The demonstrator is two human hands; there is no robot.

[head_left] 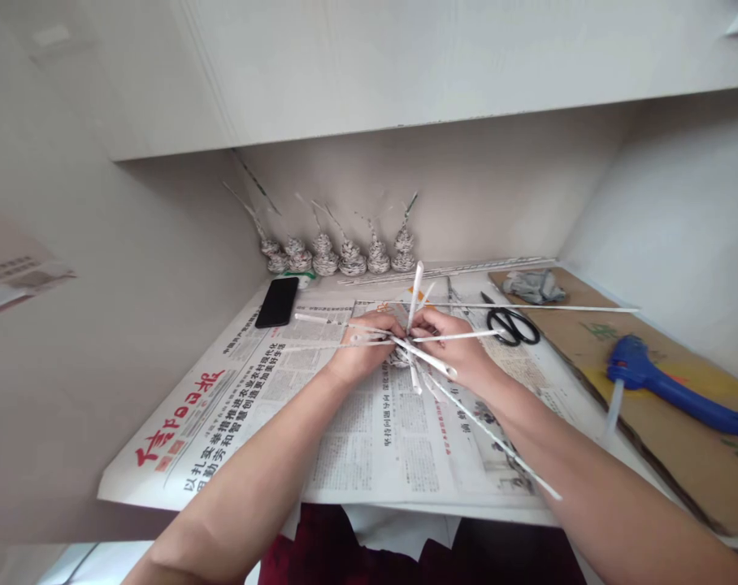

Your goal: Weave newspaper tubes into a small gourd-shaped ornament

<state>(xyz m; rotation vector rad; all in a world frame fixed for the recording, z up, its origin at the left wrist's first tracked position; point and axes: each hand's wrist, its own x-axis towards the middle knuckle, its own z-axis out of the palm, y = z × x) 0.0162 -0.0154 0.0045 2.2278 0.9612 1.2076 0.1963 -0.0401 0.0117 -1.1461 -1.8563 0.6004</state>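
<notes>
My left hand [367, 337] and my right hand [445, 335] meet over the newspaper, fingers closed around a small woven paper piece [398, 356]. Several rolled paper tubes [433, 358] stick out of it in all directions. One long thin tube [497, 443] slants down past my right forearm. The fingertips of both hands pinch tubes close to the woven centre, and the piece's underside is mostly hidden by the hands and tubes.
Newspaper [350, 455] covers the table. A phone [277, 302] lies left, black scissors [510, 323] right. Several gourd-shaped woven pieces [352, 256] stand at the back. On cardboard [579, 325] at right rest a blue glue gun [667, 386] and a crumpled plastic bag [533, 286]. A cabinet overhangs.
</notes>
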